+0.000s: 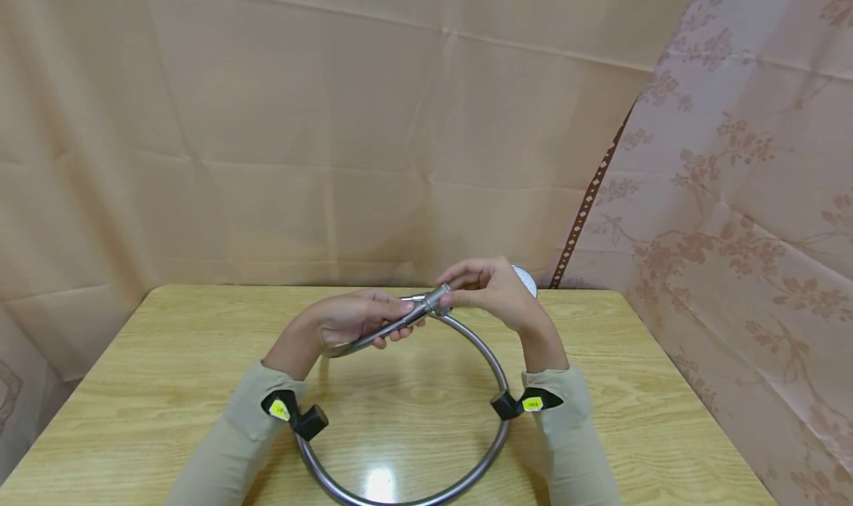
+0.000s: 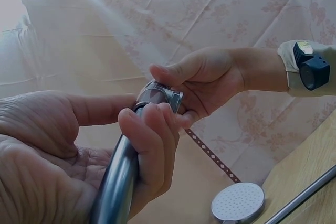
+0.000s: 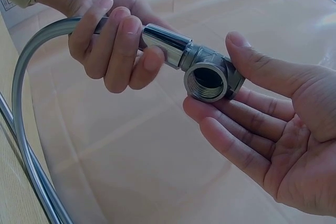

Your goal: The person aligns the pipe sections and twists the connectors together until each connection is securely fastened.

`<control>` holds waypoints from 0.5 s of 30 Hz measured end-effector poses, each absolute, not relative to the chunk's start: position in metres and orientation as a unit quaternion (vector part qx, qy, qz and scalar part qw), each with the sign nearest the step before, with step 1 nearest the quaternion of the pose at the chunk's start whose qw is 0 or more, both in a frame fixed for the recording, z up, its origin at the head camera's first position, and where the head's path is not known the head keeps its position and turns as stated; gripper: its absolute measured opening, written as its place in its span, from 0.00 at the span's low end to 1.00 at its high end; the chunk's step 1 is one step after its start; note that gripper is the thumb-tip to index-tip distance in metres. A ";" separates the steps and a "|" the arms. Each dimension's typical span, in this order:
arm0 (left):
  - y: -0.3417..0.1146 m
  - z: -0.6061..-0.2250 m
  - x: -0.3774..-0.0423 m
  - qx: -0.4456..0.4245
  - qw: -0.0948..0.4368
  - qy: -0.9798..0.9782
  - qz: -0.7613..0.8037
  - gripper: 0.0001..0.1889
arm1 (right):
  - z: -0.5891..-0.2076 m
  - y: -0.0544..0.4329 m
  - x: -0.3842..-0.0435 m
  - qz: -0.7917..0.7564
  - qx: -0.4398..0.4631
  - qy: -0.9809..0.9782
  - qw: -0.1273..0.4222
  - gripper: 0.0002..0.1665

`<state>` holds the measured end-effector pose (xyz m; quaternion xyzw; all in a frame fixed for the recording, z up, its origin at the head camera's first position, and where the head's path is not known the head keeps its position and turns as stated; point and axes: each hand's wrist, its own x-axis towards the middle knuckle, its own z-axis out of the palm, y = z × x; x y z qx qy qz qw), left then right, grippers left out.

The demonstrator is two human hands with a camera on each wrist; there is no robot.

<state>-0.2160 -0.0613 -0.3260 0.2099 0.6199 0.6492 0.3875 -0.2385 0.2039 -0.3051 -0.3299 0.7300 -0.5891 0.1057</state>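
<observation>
My left hand point(image 1: 353, 315) grips the end of a grey metal shower hose point(image 1: 494, 365), fingers curled round it just behind its smooth chrome end sleeve point(image 3: 167, 44). At that end sits a metal pipe fitting point(image 3: 231, 74) with a wide, internally threaded round opening, which faces the camera in the right wrist view. My right hand point(image 1: 496, 293) pinches the fitting between the thumb above and the fingers below. Both hands are raised over the far part of the table. From the left hand, the hose bends down and loops round on the tabletop.
A round white-faced shower head point(image 2: 239, 203) is at the table's far side, partly behind the right hand in the head view. The wooden table point(image 1: 166, 395) ends at a beige cloth point(image 1: 300, 158). A floral cloth point(image 1: 753, 217) hangs along the right side.
</observation>
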 end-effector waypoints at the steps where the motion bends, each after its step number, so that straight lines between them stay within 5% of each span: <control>1: -0.061 -0.326 -0.216 0.210 0.388 0.620 0.649 0.20 | -0.305 0.204 -0.239 -0.589 -0.330 0.730 0.105 0.19; 15: -0.062 -0.325 -0.215 0.232 0.395 0.602 0.654 0.22 | -0.307 0.204 -0.240 -0.590 -0.341 0.724 0.105 0.18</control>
